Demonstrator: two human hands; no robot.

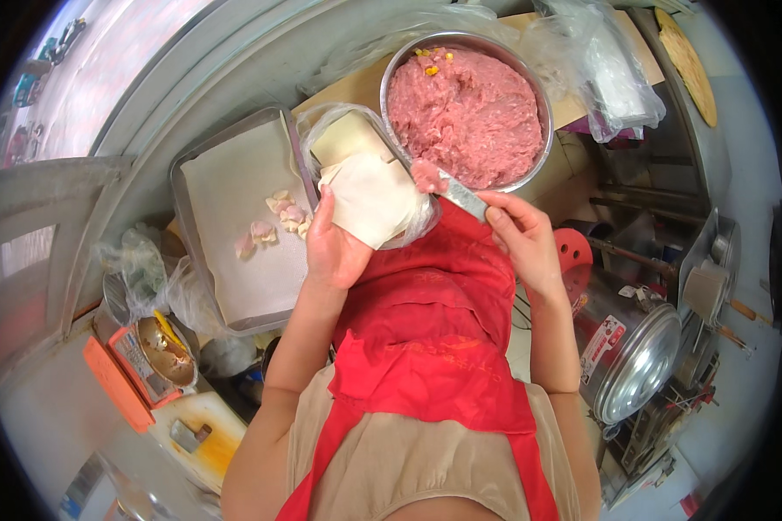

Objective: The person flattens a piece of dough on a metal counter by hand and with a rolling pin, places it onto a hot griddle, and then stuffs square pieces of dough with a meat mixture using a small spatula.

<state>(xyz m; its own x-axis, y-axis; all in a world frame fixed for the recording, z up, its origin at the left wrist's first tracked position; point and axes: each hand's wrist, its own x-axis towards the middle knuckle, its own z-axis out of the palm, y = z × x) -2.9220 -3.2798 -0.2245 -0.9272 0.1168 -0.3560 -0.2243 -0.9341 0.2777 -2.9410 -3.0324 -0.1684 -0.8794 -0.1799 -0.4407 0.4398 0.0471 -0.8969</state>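
Note:
A thin dough wrapper (pixel 373 198) lies over the fingers of my left hand (pixel 339 251), its thumb on the wrapper's edge. Between finger and thumb, my right hand (pixel 524 238) grips a flat metal spatula (pixel 464 197) with a lump of raw ground meat (pixel 428 176) on its tip, just right of the wrapper. Behind it stands a round steel bowl (pixel 551 124) full of pink ground meat (pixel 469 117), with some yellow bits on top. A stack of wrappers (pixel 352 138) sits in a plastic-lined container beyond my left hand. Several filled dumplings (pixel 262 231) rest on the lined tray (pixel 234 163) at left.
Plastic bags (pixel 616 84) lie at the back right. A large lidded metal pot (pixel 638 365) stands to my right, near a red perforated disc (pixel 572 254). At lower left are a bowl with brown residue (pixel 166 352), an orange-rimmed container (pixel 120 384) and a stained white board (pixel 199 436).

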